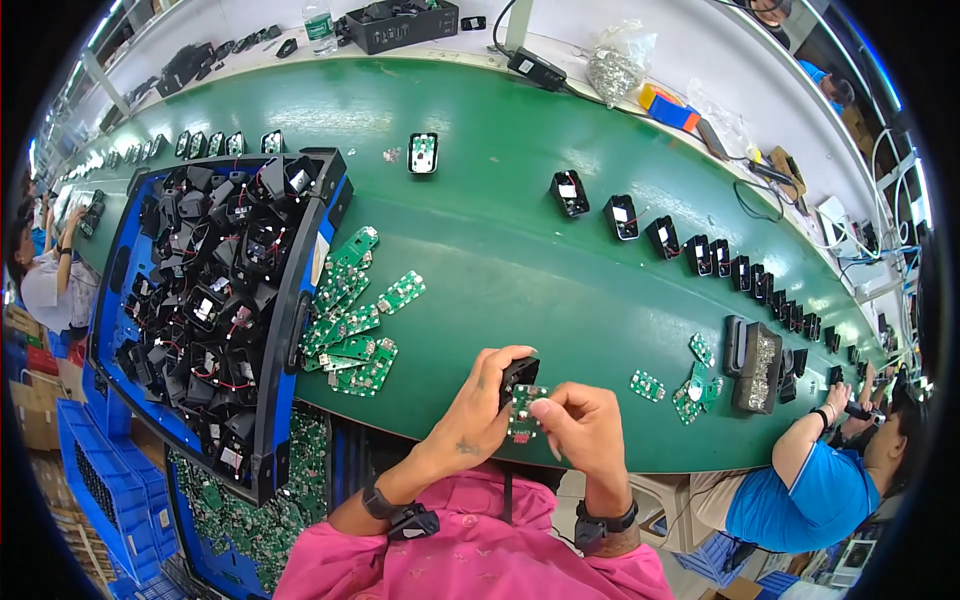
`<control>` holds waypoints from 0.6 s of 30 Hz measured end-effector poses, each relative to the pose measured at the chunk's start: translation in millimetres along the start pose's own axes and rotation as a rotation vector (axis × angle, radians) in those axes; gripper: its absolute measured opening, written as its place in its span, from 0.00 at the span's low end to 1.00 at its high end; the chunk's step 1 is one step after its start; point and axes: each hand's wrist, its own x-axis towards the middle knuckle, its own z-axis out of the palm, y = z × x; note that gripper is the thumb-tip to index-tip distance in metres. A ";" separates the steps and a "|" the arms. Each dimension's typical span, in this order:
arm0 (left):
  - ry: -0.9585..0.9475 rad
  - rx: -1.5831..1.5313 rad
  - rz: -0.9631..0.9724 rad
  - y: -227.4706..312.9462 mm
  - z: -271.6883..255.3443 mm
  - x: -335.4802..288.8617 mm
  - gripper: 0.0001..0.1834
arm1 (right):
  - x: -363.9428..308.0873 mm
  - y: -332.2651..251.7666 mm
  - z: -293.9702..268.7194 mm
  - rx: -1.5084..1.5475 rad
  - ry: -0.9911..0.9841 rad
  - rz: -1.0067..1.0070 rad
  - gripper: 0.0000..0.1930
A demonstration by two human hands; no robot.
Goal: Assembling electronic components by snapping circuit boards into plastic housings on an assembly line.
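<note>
My left hand (483, 400) is closed around a small black plastic housing (518, 372), thumb and fingers gripping it from the left, and my right hand (583, 425) pinches a small green circuit board (524, 404) between thumb and forefinger, holding it just under the housing's open side. Both sit over the near edge of the green conveyor belt (500, 250), right in front of my pink shirt (480, 560). I judge I am at the fitting step: the board touches or nearly touches the housing but does not look seated. The next move calls for lining the board's outline up with the cavity and pressing it in flat without bending it or trapping a wire.

To my left lies a loose pile of green boards (350, 315) on the belt, and beside it a blue crate (115, 300) heaped with black housings (215, 290) with red wires. Finished-looking housings (700, 255) run in a line along the belt to the right, toward a co-worker in a blue shirt (790, 500).

My fingers hide most of the housing, so I cannot tell whether it has wires. The board's components are too small to make out, and the far belt blurs and bends at the rim.
</note>
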 end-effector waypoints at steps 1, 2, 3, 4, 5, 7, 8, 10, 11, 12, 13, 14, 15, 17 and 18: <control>0.046 0.062 0.051 2.0 0.2 0.4 0.35 | 0.0 -0.2 0.5 -0.187 0.009 -0.099 0.11; 0.091 0.124 0.102 3.9 0.4 0.8 0.36 | 1.3 0.4 1.9 -0.185 0.010 -0.099 0.11; 0.089 0.125 0.102 6.0 0.8 0.6 0.36 | 3.5 1.5 3.8 -0.226 0.006 -0.145 0.10; 0.101 0.112 0.079 8.4 1.3 -1.5 0.36 | 5.2 1.7 5.5 -0.267 -0.001 -0.190 0.09; 0.112 0.100 0.057 9.4 1.8 -3.6 0.37 | 6.8 1.0 6.1 -0.266 -0.002 -0.188 0.09; 0.136 -0.028 0.004 7.4 3.9 -8.2 0.37 | 10.3 -0.4 6.9 -0.305 0.088 -0.260 0.09; 0.159 -0.158 -0.046 6.0 4.4 -8.8 0.37 | 10.9 0.0 8.6 -0.304 0.087 -0.260 0.09; 0.127 -0.180 -0.033 0.9 1.3 -7.4 0.36 | 11.2 3.0 14.3 -0.367 0.179 -0.335 0.10; 0.094 -0.204 -0.019 -0.8 -1.0 -6.7 0.35 | 11.6 5.4 16.0 -0.366 0.179 -0.333 0.10; 0.093 -0.204 -0.020 1.8 -3.9 -6.7 0.35 | 12.3 8.0 17.4 -0.399 0.223 -0.367 0.10; 0.056 -0.434 -0.088 7.6 -7.1 -7.4 0.32 | 12.4 10.4 18.7 -0.431 0.267 -0.399 0.10; 0.018 -0.663 -0.156 10.7 -8.6 -7.5 0.30 | 12.8 11.5 19.8 -0.430 0.269 -0.396 0.10; 0.016 -0.663 -0.158 9.9 -8.3 -6.9 0.30 | 13.3 12.3 20.8 -0.508 0.282 -0.449 0.10; 0.066 -0.432 -0.212 7.4 -7.7 -4.9 0.26 | 14.7 14.2 22.4 -0.584 0.294 -0.502 0.10; 0.066 -0.431 -0.213 6.3 -8.6 -4.1 0.26 | 15.1 15.8 23.0 -0.608 0.305 -0.498 0.09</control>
